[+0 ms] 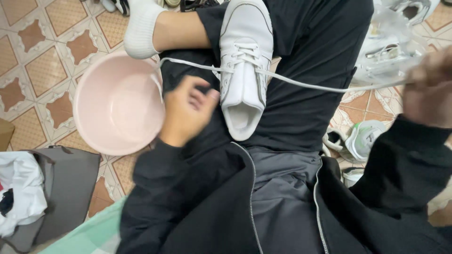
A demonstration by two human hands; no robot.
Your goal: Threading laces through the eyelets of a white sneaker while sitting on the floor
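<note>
White leather makes up the sneaker [245, 66] that lies across the person's lap, on black trousers, its toe pointing far and its open heel near. A white shoelace [301, 83] runs through the eyelets and stretches taut to the right, where the right hand [429, 89] pinches its end, the grip closed on the lace; this hand is blurred at the frame's right edge. The lace's other end trails left over the thigh towards the rim of a pale pink plastic basin [117, 106], which stands on the patterned tiled floor [44, 56] just left of the leg. The left hand [188, 110] hovers just left of the sneaker's heel, fingers curled loosely and holding nothing, the grip narrow. A white sock [141, 28] covers the foot at far left. More white shoes [391, 51] lie on the floor at right, one with green trim [365, 138] nearer. A grey bag [70, 188] with white cloth sits near left.
</note>
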